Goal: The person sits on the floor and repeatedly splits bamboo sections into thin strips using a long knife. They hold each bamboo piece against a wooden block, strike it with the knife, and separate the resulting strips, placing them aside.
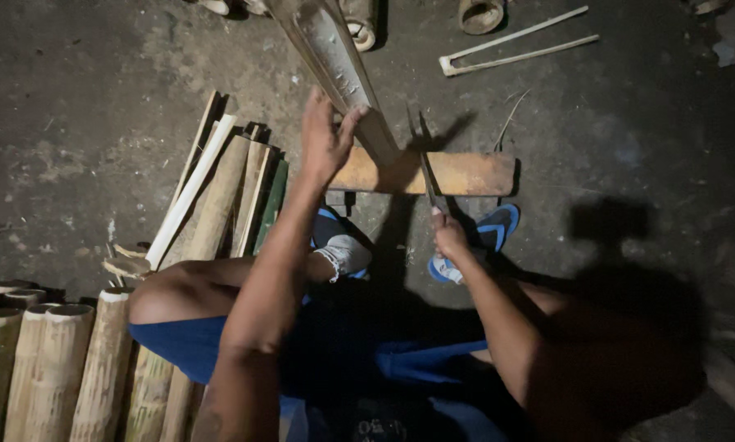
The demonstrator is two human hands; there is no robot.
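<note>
**Bamboo half-culm under the blade: handling note**

Bamboo half-culm (334, 57) leans from the wooden block (457, 173) up and away from you. Your left hand (325, 141) rests on it with fingers spread, not wrapped. Your right hand (449, 237) is closed around a knife (427, 176) at the split end. Judged stiff, light, splintery-edged: hold the outer curve. Split strips (220, 192) and whole culms (48, 368) crowd the floor (81, 98) on your left; your sandalled feet (482, 237) sit close below the blade.
</note>
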